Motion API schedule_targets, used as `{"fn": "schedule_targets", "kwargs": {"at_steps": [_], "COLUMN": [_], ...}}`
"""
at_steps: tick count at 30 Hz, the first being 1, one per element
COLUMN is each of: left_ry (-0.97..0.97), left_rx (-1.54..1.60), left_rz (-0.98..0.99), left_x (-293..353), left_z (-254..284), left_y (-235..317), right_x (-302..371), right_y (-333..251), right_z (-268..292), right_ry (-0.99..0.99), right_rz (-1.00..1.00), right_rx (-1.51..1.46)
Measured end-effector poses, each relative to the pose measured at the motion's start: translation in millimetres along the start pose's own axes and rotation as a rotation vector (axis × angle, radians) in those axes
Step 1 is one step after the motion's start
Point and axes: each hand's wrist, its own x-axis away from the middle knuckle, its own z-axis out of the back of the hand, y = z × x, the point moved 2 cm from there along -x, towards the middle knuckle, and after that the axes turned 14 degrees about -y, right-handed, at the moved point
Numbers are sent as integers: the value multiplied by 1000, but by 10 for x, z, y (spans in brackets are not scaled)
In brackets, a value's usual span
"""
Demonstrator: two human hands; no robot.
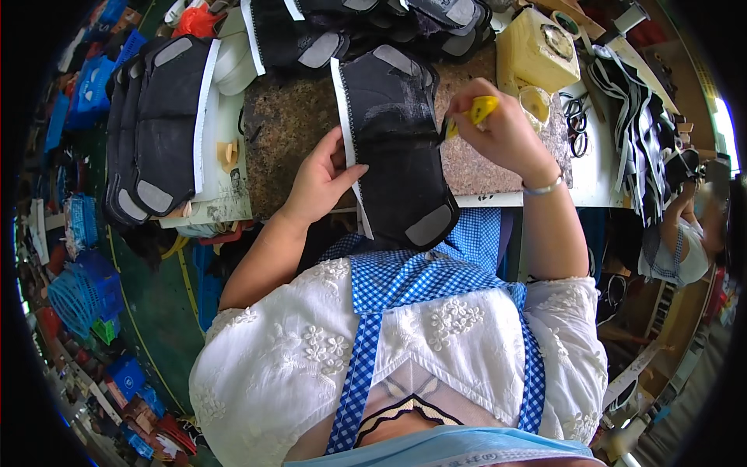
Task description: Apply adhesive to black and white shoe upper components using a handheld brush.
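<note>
A black fabric panel with grey patches at its ends and a white strip along its left edge lies over the stone-like work board, its near end overhanging the table's front edge. My left hand grips the panel's white edge, thumb on top and fingers underneath. In my right hand is a yellow-handled brush, its dark tip by the panel's right edge. Whitish smears show on the panel's upper part. A yellowed plastic jug and a small crusted cup stand beyond my right hand.
Similar black panels are stacked on the left, and more lie at the back. Black and white strips hang over the table's right side. Black cords lie near them. Another person sits at the far right.
</note>
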Motion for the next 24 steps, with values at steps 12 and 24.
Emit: {"fn": "schedule_targets", "kwargs": {"at_steps": [12,24], "left_ry": [220,348], "left_rx": [-152,-433], "left_rz": [-118,-287], "left_x": [-25,-17], "left_z": [-206,-360], "left_y": [-149,-277], "right_x": [487,903], "right_y": [363,691], "right_z": [-491,-192], "right_ry": [-199,559], "right_rz": [-151,-178], "right_rx": [-339,-678]}}
